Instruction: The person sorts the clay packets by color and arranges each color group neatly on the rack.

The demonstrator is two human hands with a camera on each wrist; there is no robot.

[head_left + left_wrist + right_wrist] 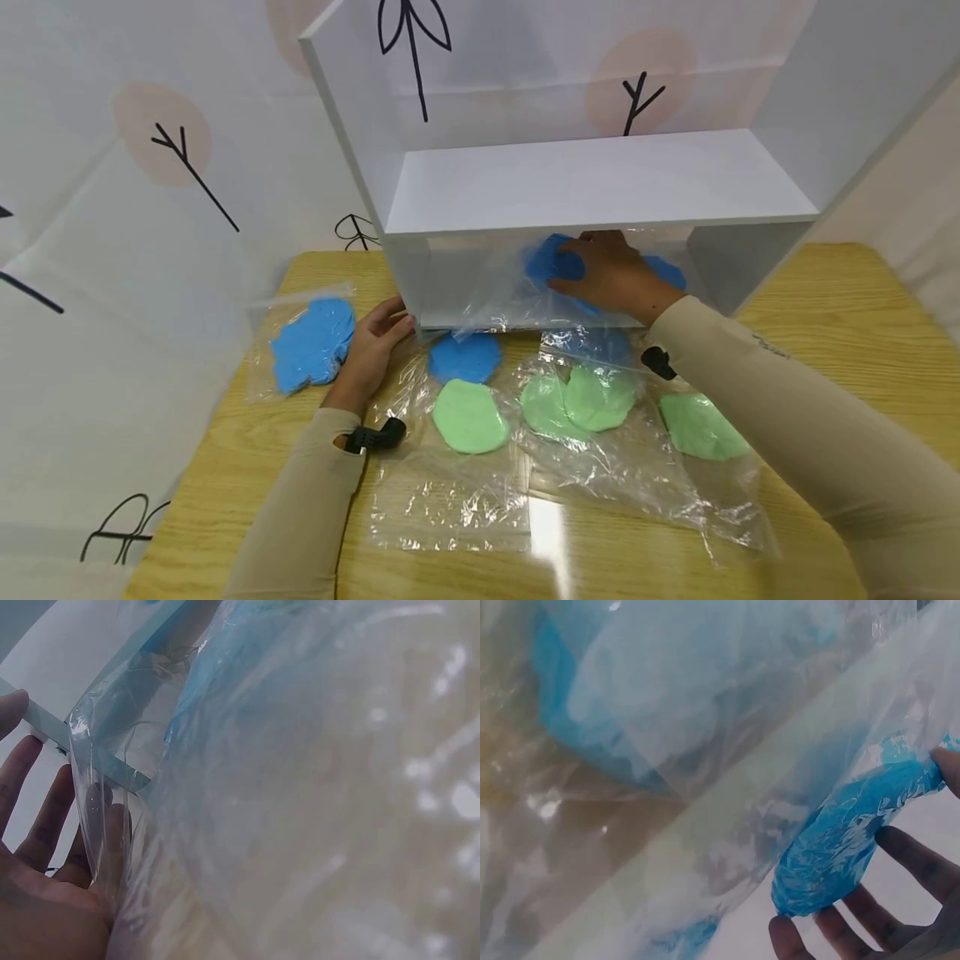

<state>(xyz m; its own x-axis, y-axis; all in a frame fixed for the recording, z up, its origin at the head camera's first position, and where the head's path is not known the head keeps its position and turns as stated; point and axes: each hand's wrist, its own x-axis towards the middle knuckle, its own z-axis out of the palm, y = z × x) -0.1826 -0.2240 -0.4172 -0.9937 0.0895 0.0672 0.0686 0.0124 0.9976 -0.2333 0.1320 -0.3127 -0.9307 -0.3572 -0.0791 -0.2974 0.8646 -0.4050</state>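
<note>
My right hand (pixel 611 271) reaches into the lower compartment of the white shelf (pixel 600 187) and grips a clear plastic bag of blue clay (pixel 553 258). In the right wrist view its fingertips hold the edge of the blue clay (pixel 847 840) through the plastic. Another blue piece (pixel 664 272) shows just right of that hand, inside the compartment. My left hand (pixel 372 350) rests at the shelf's lower left corner, fingers fairly straight. In the left wrist view, the left hand's fingers (pixel 52 817) reach the shelf edge, partly behind clear plastic.
Left of the shelf lies a bag of blue clay (pixel 313 343). In front are clear bags with a blue disc (pixel 465 358) and green discs (pixel 470 417), (pixel 705 427) on the wooden table (pixel 217 500). A patterned white cloth (pixel 150 275) hangs behind.
</note>
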